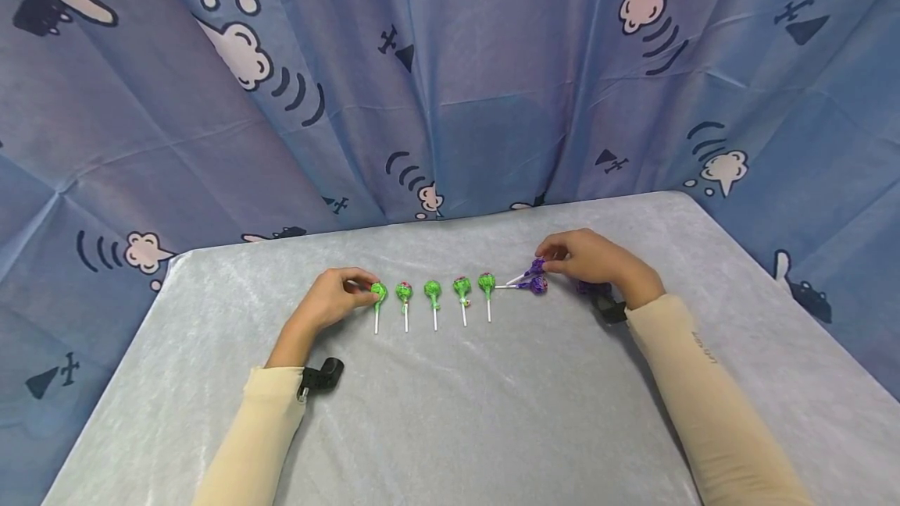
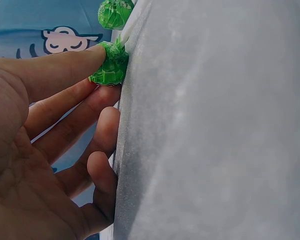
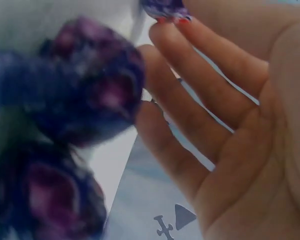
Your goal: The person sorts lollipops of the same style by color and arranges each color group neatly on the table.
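Left hand (image 1: 330,300) pinches the end green lollipop (image 1: 379,290) by its head (image 2: 111,70) on the bench (image 1: 457,420); four green lollipops (image 1: 432,289) extend the row. Right hand (image 1: 589,258) pinches a purple lollipop (image 1: 537,265), another (image 1: 538,285) just beside. I'd guess light, hard, slick-wrapped: hold heads, not thin sticks (image 1: 435,320).
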The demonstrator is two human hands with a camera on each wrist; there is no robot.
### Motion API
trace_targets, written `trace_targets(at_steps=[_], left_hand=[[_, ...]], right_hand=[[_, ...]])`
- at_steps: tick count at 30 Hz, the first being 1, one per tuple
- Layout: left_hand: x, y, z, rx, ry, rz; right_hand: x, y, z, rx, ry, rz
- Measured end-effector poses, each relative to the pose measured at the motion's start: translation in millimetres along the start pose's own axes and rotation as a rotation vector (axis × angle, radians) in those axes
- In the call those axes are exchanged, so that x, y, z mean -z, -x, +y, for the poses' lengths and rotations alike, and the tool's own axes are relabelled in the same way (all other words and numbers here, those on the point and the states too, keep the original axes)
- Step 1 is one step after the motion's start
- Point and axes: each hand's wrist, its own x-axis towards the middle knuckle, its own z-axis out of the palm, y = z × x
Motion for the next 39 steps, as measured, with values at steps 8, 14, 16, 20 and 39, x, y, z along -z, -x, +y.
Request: trace_targets(at_steps=[8,14,16,20,39], left_hand=[[-0.2,0.5,0.3,-0.001,0.004,0.001],[0.0,1.1,1.5,0.003,0.009,-0.003],[0.1,1.2,1.7,0.004,0.009,-0.005],[-0.2,0.8,1.6,0.005,0.009,-0.006],[0.0,0.9,1.1,0.003,0.002,-0.003]], right_hand=[[-8,-5,-3,0.000,0.024,0.066],[-14,-8,-3,-0.019,0.016,0.125],[-16,-9,-3,-0.019,0.014,0.134],[-18,-10,-4,-0.048,0.005,0.117],[-13,-9,2,-0.151,0.028,0.118]])
